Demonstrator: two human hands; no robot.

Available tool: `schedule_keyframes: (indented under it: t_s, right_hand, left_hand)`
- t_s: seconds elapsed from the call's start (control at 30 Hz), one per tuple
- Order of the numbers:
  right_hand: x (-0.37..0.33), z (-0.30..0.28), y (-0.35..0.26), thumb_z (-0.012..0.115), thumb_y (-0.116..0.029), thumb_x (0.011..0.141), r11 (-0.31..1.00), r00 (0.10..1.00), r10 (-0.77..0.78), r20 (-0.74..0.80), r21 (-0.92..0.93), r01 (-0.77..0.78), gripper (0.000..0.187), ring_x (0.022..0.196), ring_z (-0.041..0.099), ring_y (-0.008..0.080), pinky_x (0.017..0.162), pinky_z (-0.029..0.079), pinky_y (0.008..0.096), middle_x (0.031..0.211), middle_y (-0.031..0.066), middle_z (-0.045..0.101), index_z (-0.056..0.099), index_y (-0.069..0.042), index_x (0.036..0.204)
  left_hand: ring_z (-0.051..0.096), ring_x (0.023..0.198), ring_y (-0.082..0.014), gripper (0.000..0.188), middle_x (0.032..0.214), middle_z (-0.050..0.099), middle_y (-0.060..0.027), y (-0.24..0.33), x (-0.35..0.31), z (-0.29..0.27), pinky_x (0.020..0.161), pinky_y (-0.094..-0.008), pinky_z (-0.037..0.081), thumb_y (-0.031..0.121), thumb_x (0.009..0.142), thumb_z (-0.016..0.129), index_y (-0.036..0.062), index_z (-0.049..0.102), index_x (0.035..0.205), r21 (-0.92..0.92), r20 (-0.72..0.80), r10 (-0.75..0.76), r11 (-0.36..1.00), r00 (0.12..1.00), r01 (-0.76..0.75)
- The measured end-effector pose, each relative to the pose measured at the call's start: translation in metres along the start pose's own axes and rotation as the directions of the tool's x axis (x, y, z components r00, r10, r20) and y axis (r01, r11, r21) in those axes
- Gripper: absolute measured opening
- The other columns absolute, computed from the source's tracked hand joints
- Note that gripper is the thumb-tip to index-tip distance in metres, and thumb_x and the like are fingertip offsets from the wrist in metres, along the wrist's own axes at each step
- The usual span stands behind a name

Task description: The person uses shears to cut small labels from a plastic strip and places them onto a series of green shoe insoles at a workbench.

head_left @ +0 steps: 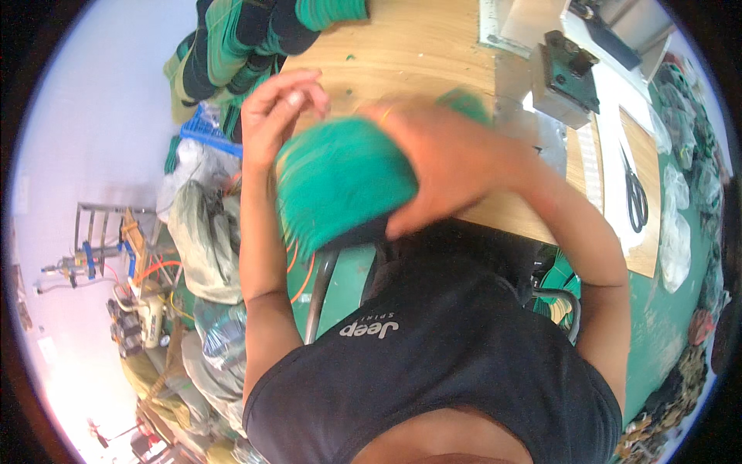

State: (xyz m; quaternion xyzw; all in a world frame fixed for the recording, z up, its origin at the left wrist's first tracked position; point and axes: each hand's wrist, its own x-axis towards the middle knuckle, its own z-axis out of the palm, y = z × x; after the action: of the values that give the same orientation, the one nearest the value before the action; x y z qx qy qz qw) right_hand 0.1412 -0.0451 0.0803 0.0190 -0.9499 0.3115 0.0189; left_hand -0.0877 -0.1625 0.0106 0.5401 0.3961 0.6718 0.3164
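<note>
right hand [456, 166] lies flat and spread over the top of a green bundle [340, 182] of thin stiff strips, pressing it down — the fingers wrap over the near edge, so it grips the bundle. it is blurry, so it seems to be moving. left hand [280, 104] sits at the far left side of the bundle, fingers curled loosely, tips touching or almost touching it; i cannot tell if it really holds on. the bundle sits at the near edge of the wooden table [417, 54]. to do this well, i think both hands should squeeze evenly so no strips slip out. farther off lie scissors [636, 197] and green stacks [255, 39].
</note>
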Motion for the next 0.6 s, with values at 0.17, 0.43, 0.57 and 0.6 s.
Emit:
schedule_keyframes:
  t_s: [0.17,0.43,0.57,0.6]
  right_hand:
    - [-0.009,0.009,-0.041,0.083,-0.042,0.059,0.784,0.865,-0.308,0.395,0.621,-0.005,0.099,0.122,0.045,0.0323,0.102,0.034,0.0379,0.126,0.0236,0.048,0.034,0.004,0.132]
    - [-0.039,0.028,-0.031,0.084,-0.041,0.059,0.714,0.895,-0.37,0.251,0.693,0.1,0.098,0.119,0.046,0.0321,0.101,0.035,0.0359,0.123,0.0225,0.049,0.034,0.004,0.131]
    - [-0.05,0.031,-0.035,0.084,-0.041,0.057,0.657,0.915,-0.402,0.035,0.708,0.261,0.088,0.104,0.054,0.03,0.09,0.041,0.0341,0.108,0.0204,0.056,0.042,0.005,0.119]
    - [-0.054,0.031,-0.035,0.083,-0.043,0.057,0.665,0.926,-0.374,0.043,0.708,0.236,0.083,0.098,0.057,0.0291,0.085,0.043,0.0335,0.1,0.0198,0.058,0.046,0.005,0.113]
  left_hand:
    - [0.062,0.07,-0.0243,0.016,0.078,0.064,-0.0139,0.039,0.005,0.069,0.062,-0.0329,0.047,0.008,0.081,0.061,-0.0047,0.067,0.089,0.059,0.549,-0.031,0.998,0.835,-0.002]
    - [0.062,0.078,-0.0283,0.015,0.091,0.063,-0.0226,0.009,-0.034,0.077,0.066,-0.0345,0.048,0.003,0.078,0.063,-0.0027,0.068,0.09,-0.269,0.503,0.07,0.96,0.861,0.079]
    - [0.057,0.073,-0.0251,0.011,0.085,0.06,-0.0194,0.0,-0.026,0.088,0.066,-0.0337,0.046,0.001,0.076,0.063,-0.0015,0.065,0.087,-0.359,0.54,0.051,0.917,0.84,0.175]
    - [0.055,0.072,-0.0238,0.008,0.083,0.058,-0.0172,0.001,-0.014,0.093,0.067,-0.0327,0.045,0.002,0.076,0.064,-0.0003,0.062,0.084,-0.354,0.623,0.067,0.913,0.779,0.205]
